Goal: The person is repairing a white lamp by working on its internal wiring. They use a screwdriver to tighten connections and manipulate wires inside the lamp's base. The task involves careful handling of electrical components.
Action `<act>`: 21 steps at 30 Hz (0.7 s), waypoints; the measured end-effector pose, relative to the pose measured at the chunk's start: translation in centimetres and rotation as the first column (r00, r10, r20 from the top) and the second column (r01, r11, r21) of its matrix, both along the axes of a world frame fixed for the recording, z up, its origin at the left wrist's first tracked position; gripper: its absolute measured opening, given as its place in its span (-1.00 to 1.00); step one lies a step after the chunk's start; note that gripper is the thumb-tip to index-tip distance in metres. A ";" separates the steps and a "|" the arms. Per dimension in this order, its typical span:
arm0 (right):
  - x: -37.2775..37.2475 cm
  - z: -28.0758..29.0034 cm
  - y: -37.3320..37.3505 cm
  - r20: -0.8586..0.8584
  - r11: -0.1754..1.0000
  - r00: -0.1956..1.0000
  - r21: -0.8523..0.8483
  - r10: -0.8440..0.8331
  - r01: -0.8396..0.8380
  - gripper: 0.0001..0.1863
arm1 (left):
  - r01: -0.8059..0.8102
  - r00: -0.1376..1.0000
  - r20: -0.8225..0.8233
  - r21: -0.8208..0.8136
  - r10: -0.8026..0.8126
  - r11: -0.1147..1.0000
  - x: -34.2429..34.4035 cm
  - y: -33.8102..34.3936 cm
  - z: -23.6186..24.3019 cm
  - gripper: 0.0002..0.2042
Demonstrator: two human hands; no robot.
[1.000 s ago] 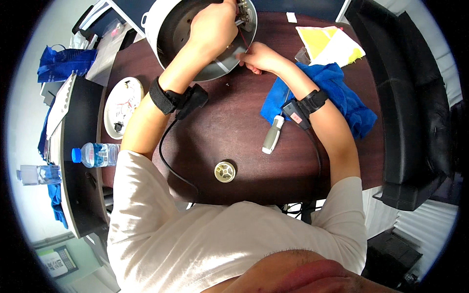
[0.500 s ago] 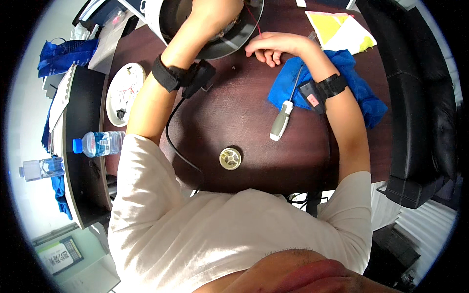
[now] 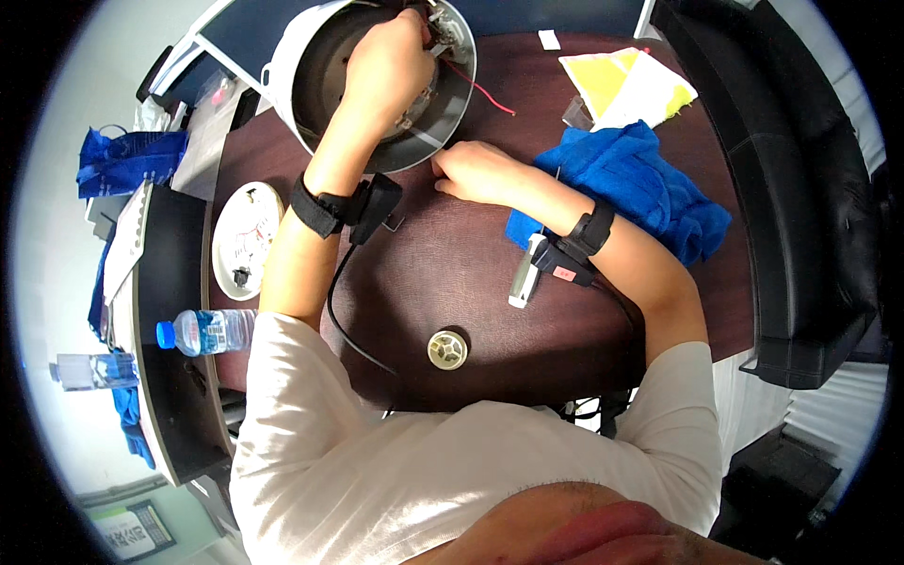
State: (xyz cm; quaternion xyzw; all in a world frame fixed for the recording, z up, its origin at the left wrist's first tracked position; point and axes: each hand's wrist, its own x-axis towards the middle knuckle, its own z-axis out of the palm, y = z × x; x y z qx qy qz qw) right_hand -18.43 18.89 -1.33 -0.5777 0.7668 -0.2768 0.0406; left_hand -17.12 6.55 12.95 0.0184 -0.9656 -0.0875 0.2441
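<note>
Working inside the round metal housing (image 3: 330, 71), likely on fittings (image 3: 454, 40). Left hand (image 3: 391, 71) is hanging inside it, right hand (image 3: 476, 174) is resting at its near-side rim; grips hidden, can't tell. Red wire (image 3: 482, 89) is trailing over its right rim, probably calling for careful handling.

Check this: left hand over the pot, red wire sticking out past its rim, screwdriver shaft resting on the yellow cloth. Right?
Wrong cloth: the screwdriver shaft rests on the blue cloth, as the head view shows. The left hand is over the pot, red wire sticking out past its rim.
</note>
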 end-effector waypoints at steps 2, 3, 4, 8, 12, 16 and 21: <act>-0.3 -0.3 -0.1 0.006 1.000 1.000 0.003 -0.010 0.010 -0.83 | 0.014 0.999 -0.050 -0.034 -0.015 0.999 -0.3 -0.7 -0.4 -0.76; -0.3 -0.2 -0.1 0.015 1.000 1.000 0.004 -0.003 0.003 -0.83 | 0.015 0.999 -0.037 -0.004 -0.015 1.000 -0.4 -0.7 -0.4 -0.78; -0.4 -0.1 -0.1 0.024 1.000 1.000 0.005 0.004 -0.004 -0.84 | 0.015 1.000 -0.024 0.025 -0.014 1.000 -0.2 -0.6 -0.2 -0.79; -1.3 0.9 0.7 0.161 0.997 0.987 0.070 0.029 -0.041 -0.86 | 0.007 1.000 -0.005 0.088 -0.007 0.996 -0.1 -1.0 -0.1 -0.78; -2.3 5.0 2.7 0.475 0.991 0.880 0.122 -0.006 -0.060 -0.86 | -0.050 0.997 0.062 0.185 0.039 0.981 1.1 -1.2 1.1 -0.76; -3.5 8.1 4.1 0.622 0.996 0.781 -0.093 0.051 0.009 -0.88 | -0.069 0.995 0.081 0.207 0.053 0.976 1.8 -1.3 1.5 -0.76; -3.8 10.5 3.8 0.683 0.808 0.692 -0.531 0.232 0.254 -0.87 | -0.036 0.999 0.027 0.202 0.031 0.979 2.1 -1.5 1.0 -0.75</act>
